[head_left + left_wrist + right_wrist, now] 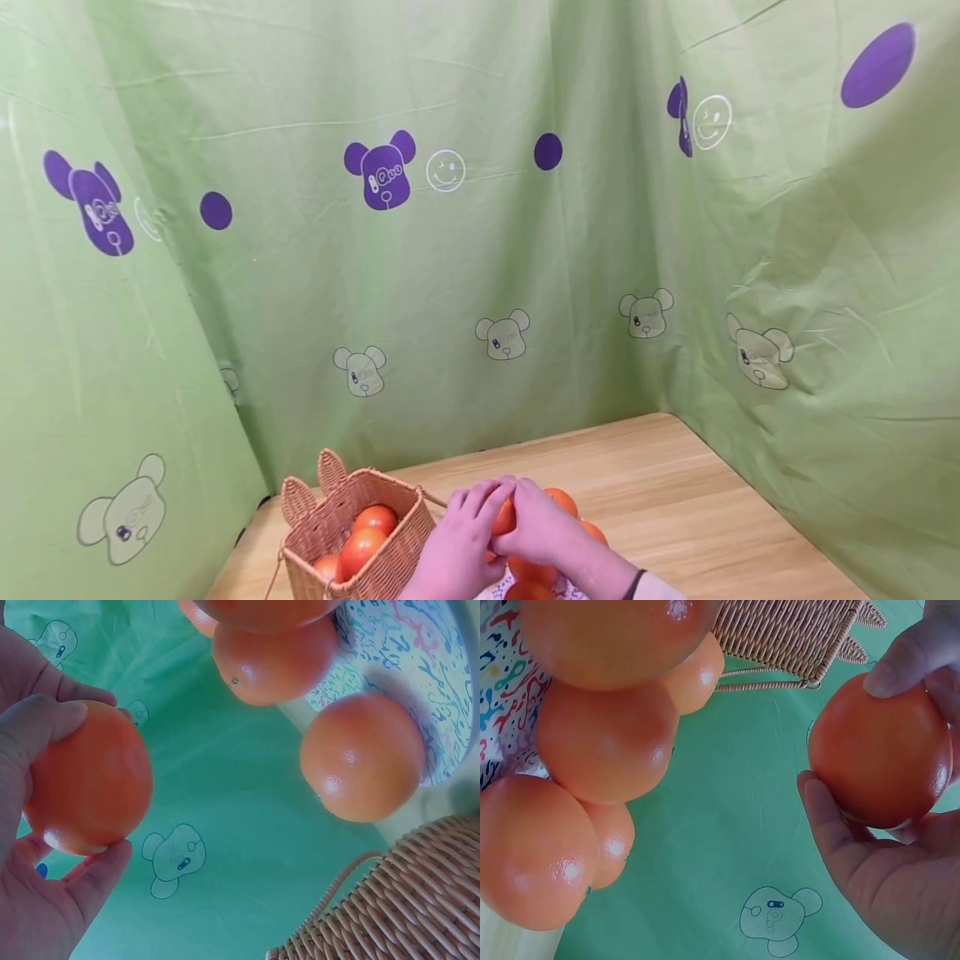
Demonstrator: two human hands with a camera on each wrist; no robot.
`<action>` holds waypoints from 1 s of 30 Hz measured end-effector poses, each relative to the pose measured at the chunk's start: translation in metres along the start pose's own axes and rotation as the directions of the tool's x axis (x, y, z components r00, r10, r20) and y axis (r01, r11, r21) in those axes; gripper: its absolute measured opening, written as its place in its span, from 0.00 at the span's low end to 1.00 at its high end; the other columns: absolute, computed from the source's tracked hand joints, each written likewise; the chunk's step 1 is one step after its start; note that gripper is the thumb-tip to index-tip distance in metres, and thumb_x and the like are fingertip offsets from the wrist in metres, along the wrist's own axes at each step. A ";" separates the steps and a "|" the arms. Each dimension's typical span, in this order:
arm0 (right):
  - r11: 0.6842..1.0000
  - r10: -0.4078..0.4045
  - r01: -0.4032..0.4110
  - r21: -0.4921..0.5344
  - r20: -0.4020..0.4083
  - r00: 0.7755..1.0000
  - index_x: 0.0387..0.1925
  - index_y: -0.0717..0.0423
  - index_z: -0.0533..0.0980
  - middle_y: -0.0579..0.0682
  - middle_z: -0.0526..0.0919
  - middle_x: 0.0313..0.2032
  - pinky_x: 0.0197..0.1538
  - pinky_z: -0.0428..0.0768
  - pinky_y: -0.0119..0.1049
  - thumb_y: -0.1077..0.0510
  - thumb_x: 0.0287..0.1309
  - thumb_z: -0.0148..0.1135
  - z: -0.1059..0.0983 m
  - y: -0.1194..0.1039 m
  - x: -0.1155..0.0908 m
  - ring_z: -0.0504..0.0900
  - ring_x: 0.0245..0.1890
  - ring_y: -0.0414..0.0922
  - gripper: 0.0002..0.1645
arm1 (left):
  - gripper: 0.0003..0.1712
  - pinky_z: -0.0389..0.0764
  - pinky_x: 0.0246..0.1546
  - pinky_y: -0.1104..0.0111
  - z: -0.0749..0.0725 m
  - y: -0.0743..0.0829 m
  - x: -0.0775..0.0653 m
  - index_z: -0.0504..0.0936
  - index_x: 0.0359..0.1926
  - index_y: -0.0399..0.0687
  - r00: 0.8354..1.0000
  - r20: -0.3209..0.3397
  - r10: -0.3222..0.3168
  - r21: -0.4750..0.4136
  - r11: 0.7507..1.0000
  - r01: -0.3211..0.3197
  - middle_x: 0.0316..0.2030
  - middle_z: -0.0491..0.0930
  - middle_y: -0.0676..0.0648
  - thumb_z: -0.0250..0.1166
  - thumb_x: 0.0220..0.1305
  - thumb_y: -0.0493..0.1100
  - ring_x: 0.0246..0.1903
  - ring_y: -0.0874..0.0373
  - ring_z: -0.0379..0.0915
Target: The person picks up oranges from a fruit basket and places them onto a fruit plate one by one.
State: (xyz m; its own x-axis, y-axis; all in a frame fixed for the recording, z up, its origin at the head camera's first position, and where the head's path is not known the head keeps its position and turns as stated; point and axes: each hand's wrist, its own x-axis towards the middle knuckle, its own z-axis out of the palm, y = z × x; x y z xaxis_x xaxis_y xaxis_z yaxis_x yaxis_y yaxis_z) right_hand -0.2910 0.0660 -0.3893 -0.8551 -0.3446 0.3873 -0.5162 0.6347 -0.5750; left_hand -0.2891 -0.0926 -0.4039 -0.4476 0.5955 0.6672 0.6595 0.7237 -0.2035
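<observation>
The grip of left hand (461,542) and right hand (538,525) closes round one smooth, glossy, round orange (504,518) above the wood-grained tabletop (697,483), farther from its left edge than the woven, boxy wicker basket (408,537).

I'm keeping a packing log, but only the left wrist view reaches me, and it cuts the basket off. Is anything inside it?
Observer: Yes. The head view shows at least three round orange-red fruits inside the basket.

Operator: Good. Does its rim have any ornament I'm missing?

Observer: Two woven ears stand up along one side, also in the head view.

Operator: And does anything show around the wrist of the right hand?

Observer: Yes. Behind the right hand, the head view shows a dark band beside a pale sleeve.
</observation>
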 end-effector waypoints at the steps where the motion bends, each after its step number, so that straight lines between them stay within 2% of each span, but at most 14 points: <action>1: 1.000 0.008 -0.008 0.004 -0.001 1.000 0.48 0.52 0.72 0.46 0.74 0.39 0.39 0.77 0.33 0.46 0.32 0.72 0.000 0.000 0.000 0.75 0.35 0.39 0.37 | 0.57 0.75 0.45 0.64 0.000 0.000 0.000 0.62 0.64 0.51 1.000 0.008 -0.012 -0.013 1.000 0.012 0.54 0.68 0.49 0.73 0.25 0.50 0.45 0.51 0.67; 5: 0.999 0.043 -0.044 -0.007 -0.015 0.999 0.48 0.54 0.71 0.47 0.72 0.36 0.30 0.75 0.30 0.46 0.31 0.72 -0.002 0.003 0.000 0.73 0.30 0.39 0.38 | 0.57 0.77 0.43 0.63 -0.001 -0.005 -0.004 0.60 0.66 0.54 0.995 0.041 -0.091 -0.071 0.993 0.094 0.54 0.68 0.49 0.73 0.28 0.50 0.49 0.52 0.68; 8: 0.998 0.069 -0.070 -0.011 -0.016 0.997 0.51 0.58 0.69 0.50 0.72 0.38 0.30 0.75 0.34 0.47 0.32 0.72 -0.004 0.006 0.001 0.73 0.31 0.41 0.41 | 0.55 0.77 0.43 0.60 -0.005 -0.014 -0.008 0.61 0.66 0.57 0.981 0.073 -0.178 -0.093 0.978 0.184 0.54 0.69 0.48 0.73 0.31 0.48 0.50 0.52 0.68; 12: 0.995 0.102 -0.102 -0.008 0.004 0.995 0.55 0.63 0.67 0.54 0.72 0.41 0.35 0.77 0.40 0.49 0.32 0.73 -0.005 0.013 0.000 0.74 0.34 0.44 0.45 | 0.52 0.75 0.47 0.57 -0.011 -0.029 -0.012 0.61 0.65 0.58 0.942 0.130 -0.309 -0.084 0.943 0.321 0.57 0.67 0.46 0.73 0.34 0.45 0.53 0.49 0.66; 15: 0.993 0.113 -0.112 -0.034 0.031 0.993 0.55 0.62 0.67 0.53 0.72 0.41 0.37 0.76 0.41 0.48 0.31 0.73 -0.001 0.017 -0.002 0.73 0.35 0.44 0.46 | 0.49 0.74 0.47 0.56 -0.014 -0.039 -0.017 0.63 0.64 0.56 0.911 0.140 -0.389 -0.076 0.913 0.402 0.57 0.66 0.44 0.72 0.36 0.44 0.53 0.47 0.65; 22: 0.995 0.074 -0.066 -0.072 0.110 0.991 0.53 0.58 0.68 0.49 0.72 0.40 0.37 0.75 0.40 0.47 0.29 0.73 0.014 0.019 -0.006 0.73 0.35 0.43 0.45 | 0.44 0.76 0.42 0.53 -0.017 -0.056 -0.025 0.68 0.60 0.51 0.876 0.085 -0.476 -0.048 0.876 0.480 0.53 0.68 0.42 0.72 0.35 0.43 0.48 0.44 0.68; 27: 0.989 0.055 -0.035 -0.140 0.140 0.989 0.53 0.56 0.69 0.48 0.73 0.41 0.38 0.75 0.38 0.47 0.27 0.71 0.029 0.020 -0.008 0.73 0.36 0.40 0.45 | 0.44 0.75 0.40 0.53 -0.020 -0.060 -0.028 0.68 0.60 0.51 0.847 0.118 -0.519 -0.067 0.846 0.528 0.52 0.67 0.42 0.71 0.35 0.42 0.47 0.43 0.67; 30: 0.983 0.057 -0.028 -0.182 0.154 0.986 0.55 0.55 0.69 0.50 0.73 0.44 0.41 0.76 0.39 0.47 0.27 0.71 0.036 0.019 -0.008 0.74 0.39 0.42 0.45 | 0.43 0.75 0.40 0.54 -0.021 -0.063 -0.031 0.68 0.60 0.51 0.821 0.149 -0.551 -0.057 0.824 0.564 0.50 0.68 0.42 0.71 0.36 0.42 0.46 0.44 0.67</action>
State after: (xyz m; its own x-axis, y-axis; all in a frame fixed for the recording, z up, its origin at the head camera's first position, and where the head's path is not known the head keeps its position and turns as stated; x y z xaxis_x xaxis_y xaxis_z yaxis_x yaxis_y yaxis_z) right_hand -0.2955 0.0560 -0.4296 -0.8803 -0.4102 0.2384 -0.4744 0.7594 -0.4453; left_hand -0.3040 -0.1646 -0.3966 -0.8208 0.1418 0.5533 0.3253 0.9123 0.2489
